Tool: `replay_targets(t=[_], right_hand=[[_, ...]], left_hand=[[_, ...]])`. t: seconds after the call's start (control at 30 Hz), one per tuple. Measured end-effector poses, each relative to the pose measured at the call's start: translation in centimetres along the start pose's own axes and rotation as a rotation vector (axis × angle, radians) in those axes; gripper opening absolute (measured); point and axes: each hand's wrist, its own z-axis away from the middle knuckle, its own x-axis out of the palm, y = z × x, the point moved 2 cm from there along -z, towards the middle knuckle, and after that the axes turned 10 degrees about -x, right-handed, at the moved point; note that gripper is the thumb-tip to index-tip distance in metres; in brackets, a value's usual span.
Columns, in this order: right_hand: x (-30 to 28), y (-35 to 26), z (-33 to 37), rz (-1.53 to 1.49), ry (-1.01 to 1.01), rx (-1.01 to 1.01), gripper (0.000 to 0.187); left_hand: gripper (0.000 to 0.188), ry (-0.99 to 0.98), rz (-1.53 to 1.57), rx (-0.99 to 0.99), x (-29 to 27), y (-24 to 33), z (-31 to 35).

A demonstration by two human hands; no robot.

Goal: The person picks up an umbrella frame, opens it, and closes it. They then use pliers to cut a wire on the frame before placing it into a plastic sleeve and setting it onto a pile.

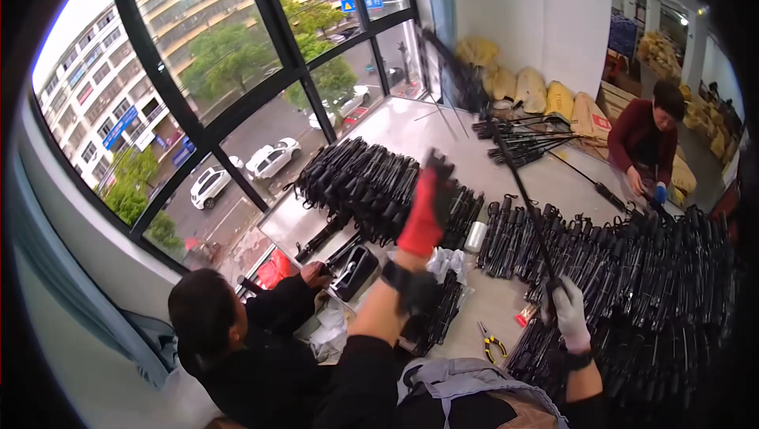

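Note:
My right hand (568,314), in a whitish glove, grips the lower end of a long black umbrella frame (522,184). Its thin shaft slants up and away to the left, and the dark ribs at the far end are smeared by motion. Raised over the middle of the table is my left hand (427,207), in a red glove with dark fingertips. It looks open, with blurred fingers apart and nothing visible in them, away from the shaft. Below and around it lie piles of black folded umbrella frames (364,184) with wrist loops, and a larger pile (632,271) spreads to the right.
Pliers (494,343) with yellow-and-black handles lie near me. A white cylinder (475,237) stands mid-table. At left, a person (237,350) reaches toward a black box (353,272); another person (652,140) works at far right. Sacks (557,101) line the wall by the windows.

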Motion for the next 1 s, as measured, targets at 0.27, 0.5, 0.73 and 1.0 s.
replay_targets(t=[0.27, 0.5, 0.73, 1.0], right_hand=[[-0.7, 0.9, 9.4, -0.100, 0.186, 0.222, 0.036], [2.0, 1.1, -1.6, 0.266, 0.635, -0.175, 0.043], [4.6, -1.2, -3.4, -0.023, 0.290, 0.018, 0.036], [3.3, 2.1, -6.3, 0.300, 0.281, -0.188, 0.042]], left_hand=[[0.058, -0.276, 0.243, -0.397, 3.7, -1.8, -10.0], [0.028, -0.032, 0.043, -0.144, 12.1, -11.2, 0.9], [0.025, -0.043, 0.150, -0.241, 12.9, -6.8, 5.4], [0.027, -0.135, 0.335, -0.297, 11.9, -8.3, 4.8]])
